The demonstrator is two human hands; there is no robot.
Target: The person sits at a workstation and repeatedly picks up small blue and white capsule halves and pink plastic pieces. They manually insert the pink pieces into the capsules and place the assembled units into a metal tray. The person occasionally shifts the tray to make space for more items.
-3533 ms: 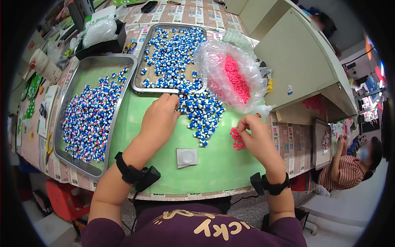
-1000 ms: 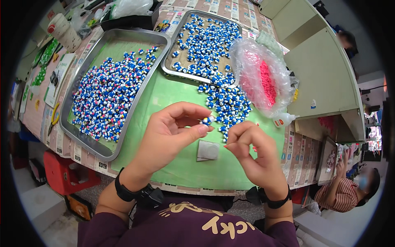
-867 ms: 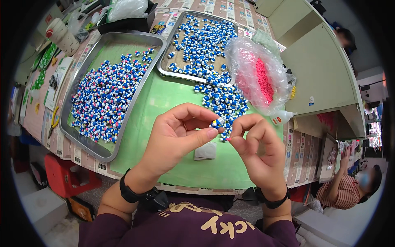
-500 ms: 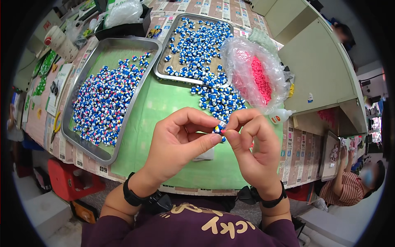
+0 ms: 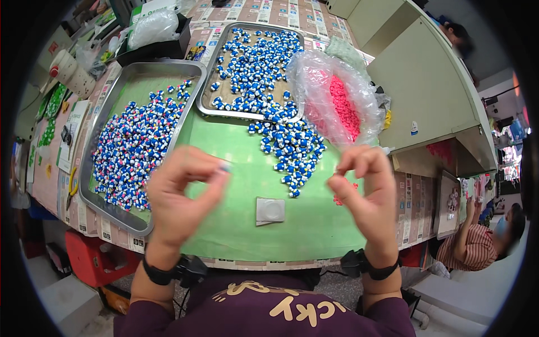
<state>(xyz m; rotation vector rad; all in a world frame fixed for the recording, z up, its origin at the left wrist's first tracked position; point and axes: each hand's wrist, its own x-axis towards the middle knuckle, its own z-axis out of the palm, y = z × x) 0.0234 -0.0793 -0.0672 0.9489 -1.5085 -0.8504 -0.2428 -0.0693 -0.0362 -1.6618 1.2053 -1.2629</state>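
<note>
My left hand (image 5: 179, 194) is raised over the green mat (image 5: 236, 224), blurred, its thumb and forefinger pinched on a small blue and white piece (image 5: 225, 167). My right hand (image 5: 365, 191) is held up to the right, apart from the left. Its fingertips are pinched together and I see nothing between them. A loose pile of blue and white pieces (image 5: 292, 149) lies on the mat between and beyond the hands. A few pink bits (image 5: 338, 199) lie beside my right hand. A small white square packet (image 5: 270, 210) lies on the mat below the hands.
A metal tray (image 5: 90, 163) on the left holds many blue and white pieces. A second tray (image 5: 209, 92) at the back holds more. A clear bag of pink pieces (image 5: 342, 106) lies at the right. A beige cabinet (image 5: 426, 84) stands beyond it, and a seated person (image 5: 477, 247) is at the far right.
The hands, joined at the fingertips on a small piece half a second ago, have drawn apart. The left hand carries the piece leftward and the right hand has swung right.
</note>
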